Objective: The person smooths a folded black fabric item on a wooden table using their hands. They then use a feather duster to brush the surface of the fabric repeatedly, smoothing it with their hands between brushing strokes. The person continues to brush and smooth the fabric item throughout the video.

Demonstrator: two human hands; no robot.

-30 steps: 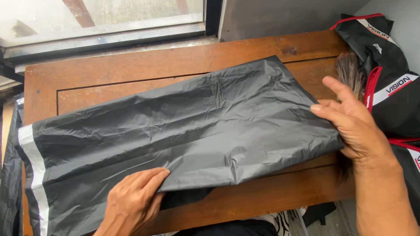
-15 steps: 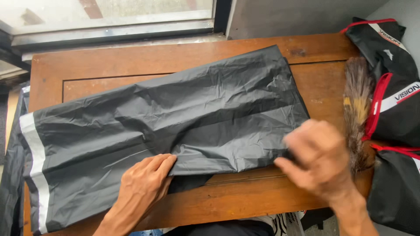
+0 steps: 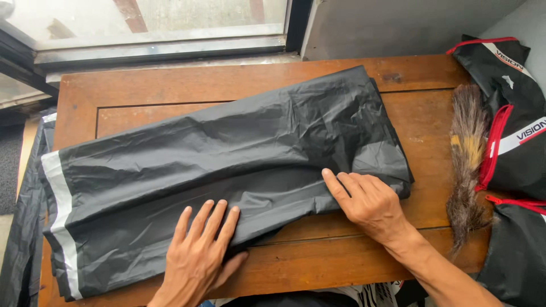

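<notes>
Both hands, left and right, are pressing flat and open on the black trousers lying across the wooden table; a window is running along the far side, bags lying right.

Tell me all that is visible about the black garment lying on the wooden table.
The black garment looks like thin, shiny waterproof fabric, creased all over. It lies flat and folded lengthwise, slanting across the wooden table. Its left end carries a pale reflective band and reaches the table's left edge. The left hand presses flat on its near edge; the right hand rests fingers on its right part. More black fabric hangs beyond the table's left side.
</notes>
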